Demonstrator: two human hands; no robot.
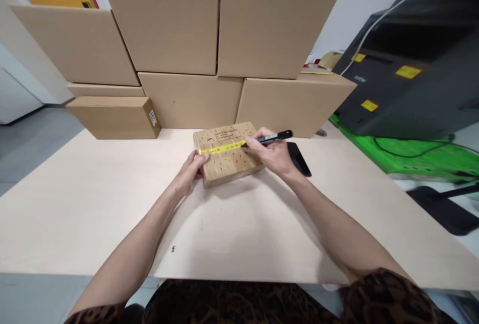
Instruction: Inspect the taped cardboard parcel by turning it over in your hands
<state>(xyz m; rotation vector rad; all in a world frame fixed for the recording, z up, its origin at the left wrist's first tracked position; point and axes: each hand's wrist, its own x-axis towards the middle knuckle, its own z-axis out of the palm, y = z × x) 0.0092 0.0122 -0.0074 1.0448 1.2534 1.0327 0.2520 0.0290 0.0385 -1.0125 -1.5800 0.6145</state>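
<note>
A small cardboard box (228,167) lies flat and slightly turned on the table in front of me. Its top carries black pen marks, a printed rectangle and a strip of yellow tape (224,148) with print on it. At the box's left end, my left hand (192,168) grips the edge, thumb on top and fingers at the side. A black marker pen (275,137) is pinched in my right hand (272,154), its tip down at the right end of the tape. Whether the tip touches the surface I cannot tell.
Large cardboard boxes (190,99) are stacked along the table's back, with a slimmer box (112,118) at the left. Just right of my right hand lies a dark flat object (300,159), partly hidden. A black Brother machine (407,80) stands at the right, by a green surface (389,152).
</note>
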